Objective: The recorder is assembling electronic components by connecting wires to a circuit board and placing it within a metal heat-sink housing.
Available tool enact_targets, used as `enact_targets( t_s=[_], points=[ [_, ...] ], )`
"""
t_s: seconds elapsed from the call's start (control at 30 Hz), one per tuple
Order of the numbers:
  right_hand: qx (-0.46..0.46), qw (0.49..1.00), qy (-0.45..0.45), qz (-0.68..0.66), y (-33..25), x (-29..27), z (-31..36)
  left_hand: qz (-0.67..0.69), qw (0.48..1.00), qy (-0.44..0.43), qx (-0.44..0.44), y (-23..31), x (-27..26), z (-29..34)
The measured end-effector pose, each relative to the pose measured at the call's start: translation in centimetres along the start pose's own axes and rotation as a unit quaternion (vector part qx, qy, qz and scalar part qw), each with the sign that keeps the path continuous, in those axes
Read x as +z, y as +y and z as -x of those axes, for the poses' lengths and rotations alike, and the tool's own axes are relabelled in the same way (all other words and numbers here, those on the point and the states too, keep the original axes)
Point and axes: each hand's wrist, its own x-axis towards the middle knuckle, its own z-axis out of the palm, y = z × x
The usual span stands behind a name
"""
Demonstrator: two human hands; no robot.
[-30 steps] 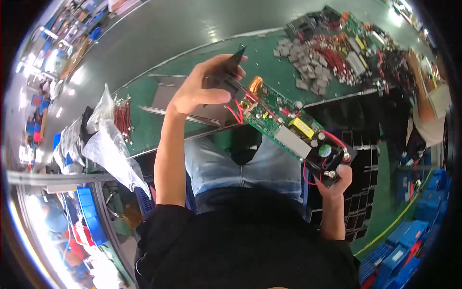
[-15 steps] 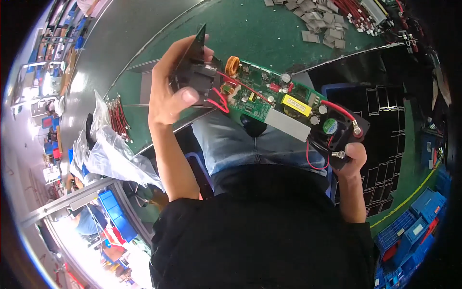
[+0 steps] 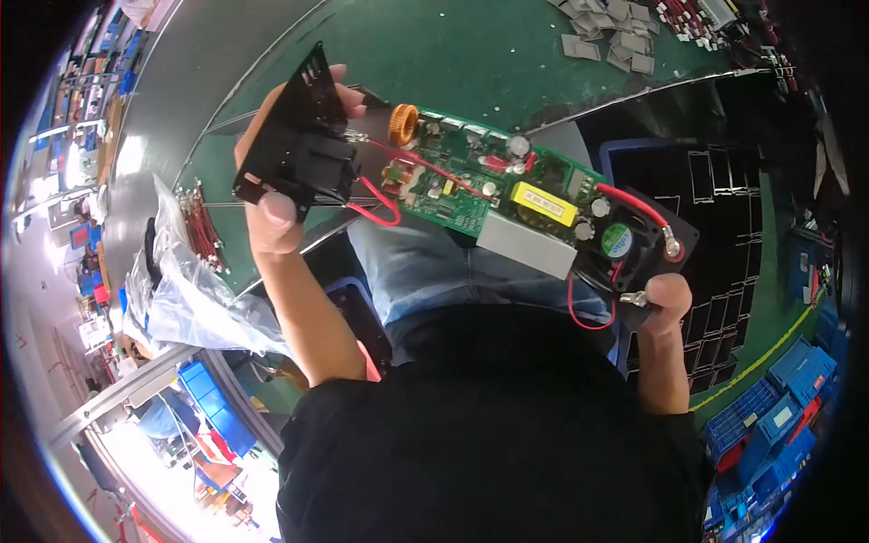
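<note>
Above my lap I hold up a green circuit board (image 3: pixel 457 172) by the panels at its two ends. My left hand (image 3: pixel 276 217) is closed round a black end panel (image 3: pixel 294 127) that carries a black socket block (image 3: pixel 324 169); red wires join it to the board. At the other end, my right hand (image 3: pixel 668 303) grips a black fan panel (image 3: pixel 670 242) by its lower corner, beside a metal terminal. A fan (image 3: pixel 618 241) sits on that panel. On the board are a copper coil (image 3: pixel 403 124), a yellow-wrapped transformer (image 3: pixel 543 204) and a silver heat sink (image 3: pixel 527 242).
A green work surface (image 3: pixel 425 54) lies beyond, with grey pads (image 3: pixel 625 36) and red wire bundles (image 3: pixel 697 23) on it. More red wires (image 3: pixel 201 231) and clear plastic bags (image 3: pixel 195 303) are at left. Black panels (image 3: pixel 724 262) fill the right side, near blue bins (image 3: pixel 769 434).
My left hand has moved left and tilted the end panel, so its broad face now shows. The board has shifted slightly left; my right hand has barely moved.
</note>
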Motion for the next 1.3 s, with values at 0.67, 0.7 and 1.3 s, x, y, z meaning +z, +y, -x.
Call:
enact_targets(
  t_s=[0.67,0.7,1.3],
  points=[
    [0.11,0.993,0.02,0.039,-4.1,-0.2,-2.5,0.053,0.998,0.01,0.012,-0.7,-0.7,0.7],
    [0.111,0.993,0.021,0.035,-4.5,0.0,-2.7,0.077,0.996,-0.001,0.044,-0.9,-0.8,0.7],
    [0.129,0.972,0.163,0.107,-5.9,1.8,-2.6,0.025,0.997,0.062,-0.035,1.6,0.2,0.1]
  ],
)
